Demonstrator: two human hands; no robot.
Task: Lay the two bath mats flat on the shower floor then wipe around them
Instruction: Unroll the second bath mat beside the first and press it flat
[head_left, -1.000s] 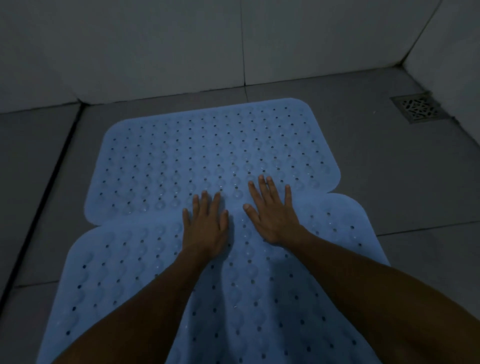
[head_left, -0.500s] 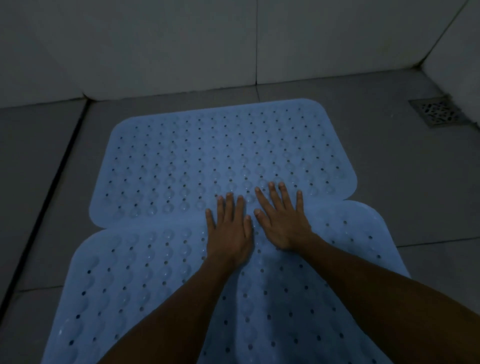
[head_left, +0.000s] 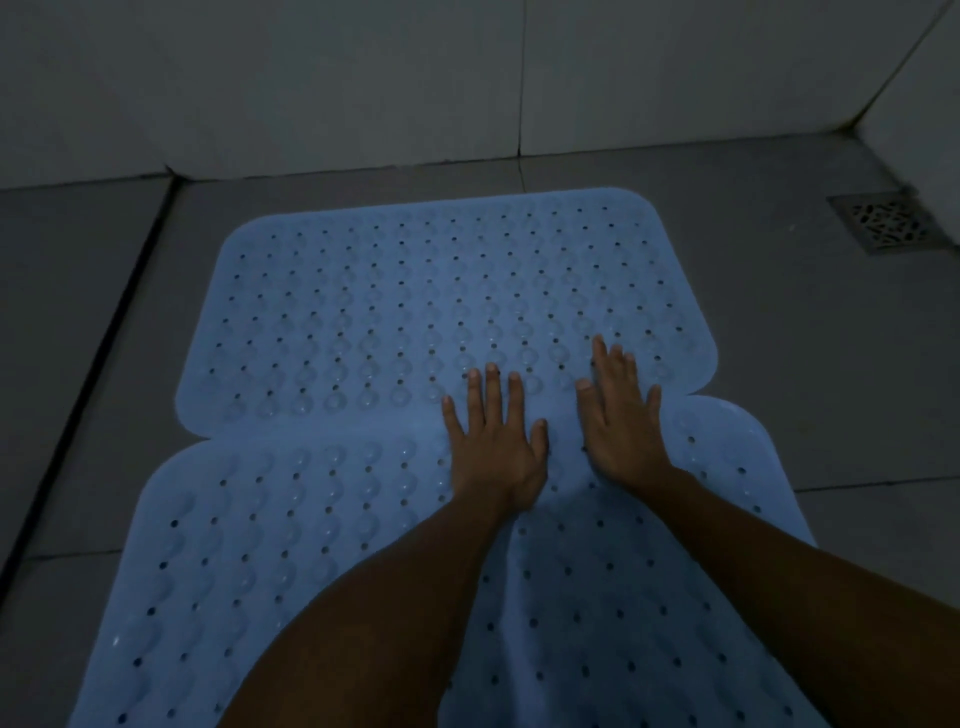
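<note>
Mats of pale blue rubber, pierced with rows of small holes and studded with round suction cups, lying flat on the grey tiled shower floor (head_left: 810, 374). Far bath mat (head_left: 395, 301) has its long axis running left to right, parallel to the back wall; near bath mat (head_left: 249, 561) adjoins its front edge. Left hand (head_left: 496, 452) and right hand (head_left: 621, 423), fingers straight and slightly spread, press palm-down across the seam. Floor drain (head_left: 885, 222) sits at far right.
</note>
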